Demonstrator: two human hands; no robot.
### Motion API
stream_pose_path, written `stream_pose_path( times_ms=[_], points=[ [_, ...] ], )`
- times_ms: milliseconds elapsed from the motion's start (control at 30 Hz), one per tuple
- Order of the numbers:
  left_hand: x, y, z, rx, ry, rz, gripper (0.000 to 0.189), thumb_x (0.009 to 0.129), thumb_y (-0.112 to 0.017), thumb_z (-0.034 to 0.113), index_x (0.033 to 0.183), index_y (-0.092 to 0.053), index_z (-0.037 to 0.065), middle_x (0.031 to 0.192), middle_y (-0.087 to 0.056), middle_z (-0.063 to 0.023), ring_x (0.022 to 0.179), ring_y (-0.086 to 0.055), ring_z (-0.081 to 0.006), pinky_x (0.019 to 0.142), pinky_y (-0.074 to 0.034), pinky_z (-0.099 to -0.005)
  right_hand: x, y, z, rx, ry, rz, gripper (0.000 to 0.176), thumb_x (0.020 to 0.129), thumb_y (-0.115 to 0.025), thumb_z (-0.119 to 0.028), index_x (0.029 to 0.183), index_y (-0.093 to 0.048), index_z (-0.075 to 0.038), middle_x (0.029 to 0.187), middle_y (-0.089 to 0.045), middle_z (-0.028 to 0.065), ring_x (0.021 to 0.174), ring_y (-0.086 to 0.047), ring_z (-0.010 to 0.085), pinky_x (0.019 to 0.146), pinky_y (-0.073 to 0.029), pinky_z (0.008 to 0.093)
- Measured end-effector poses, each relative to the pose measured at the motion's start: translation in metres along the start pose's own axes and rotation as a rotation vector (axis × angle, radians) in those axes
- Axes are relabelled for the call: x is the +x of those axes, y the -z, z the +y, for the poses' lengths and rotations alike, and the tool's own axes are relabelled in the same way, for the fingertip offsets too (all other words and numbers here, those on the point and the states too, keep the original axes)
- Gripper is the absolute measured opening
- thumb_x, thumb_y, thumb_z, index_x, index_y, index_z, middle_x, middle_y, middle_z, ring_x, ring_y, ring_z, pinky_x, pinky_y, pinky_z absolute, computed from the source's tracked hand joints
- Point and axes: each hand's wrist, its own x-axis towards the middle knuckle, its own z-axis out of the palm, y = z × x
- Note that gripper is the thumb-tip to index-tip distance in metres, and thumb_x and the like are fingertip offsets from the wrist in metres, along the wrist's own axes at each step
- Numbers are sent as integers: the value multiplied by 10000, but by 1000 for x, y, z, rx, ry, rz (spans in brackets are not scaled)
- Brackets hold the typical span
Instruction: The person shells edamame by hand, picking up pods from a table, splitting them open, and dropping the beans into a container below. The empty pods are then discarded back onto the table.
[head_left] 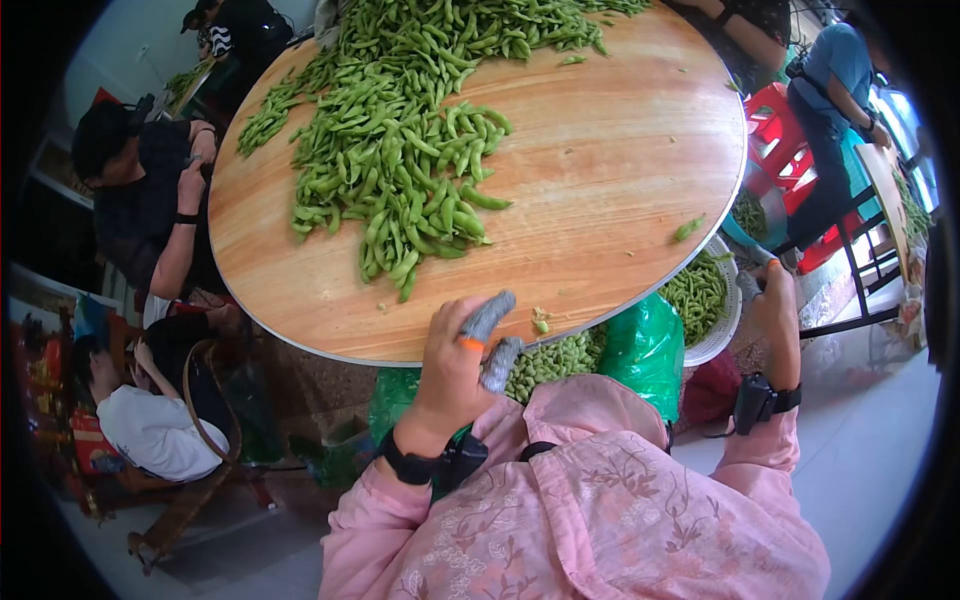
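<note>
Open: you had bare table point(610, 170) right of the pod heap point(400, 170), out to the rim; one stray pod point(688, 228) lay there. Blocked: the heap filled the left and far side. Under the rim, bag point(645, 345) and basket point(725, 330) crowded your right hand point(775, 300).

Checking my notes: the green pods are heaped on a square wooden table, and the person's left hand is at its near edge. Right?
Not quite. The head view shows the wooden table is round, not square. The green pods are heaped on it, and the left hand is at its near edge.
</note>
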Motion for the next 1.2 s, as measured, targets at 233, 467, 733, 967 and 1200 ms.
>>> stream_pose_path(
  times_ms=[233, 467, 733, 967, 1200],
  points=[
    [-6, -15, 4, -190, -238, -232, 293, 701, -622, 87, 979, -558, 19, 879, -560, -125, 790, -524, -284, 731, -417, -356, 7, -23, 86, 168, -191, 114, 165, 751, -573, -89, 818, -584, 61, 692, -595, 67, 606, -526, 110, 551, -422, 260],
    [55, 20, -35, 347, 123, 182, 295, 762, -593, 232, 936, -570, -5, 795, -547, -161, 732, -529, -325, 626, -432, -398, 3, -33, 46, 403, -160, -4, 164, 800, -559, -99, 874, -568, 48, 721, -584, 36, 639, -516, 79, 588, -419, 219],
    [86, 16, -63, 375, 217, -88, 298, 737, -611, 98, 1002, -549, -24, 800, -572, -152, 694, -557, -253, 612, -441, -316, -23, -27, -71, 792, 44, -137, 127, 795, -555, -26, 900, -571, 43, 755, -580, 15, 677, -515, 65, 624, -422, 207],
    [64, 20, -43, -644, 369, 206, 203, 760, -575, -6, 964, -573, -5, 823, -606, -63, 708, -557, -97, 583, -441, -199, -33, -41, -145, 847, 215, -523, 227, 792, -568, -69, 984, -563, 51, 771, -602, 37, 649, -515, 76, 581, -430, 221],
    [29, -9, 3, -1218, 519, 338, 186, 732, -616, -34, 916, -587, -18, 810, -615, -60, 685, -577, -101, 610, -473, -203, -29, -77, -185, 1215, 182, -728, 242, 806, -561, -87, 1004, -541, 51, 816, -571, 13, 725, -496, 58, 640, -413, 208]
  ],
)
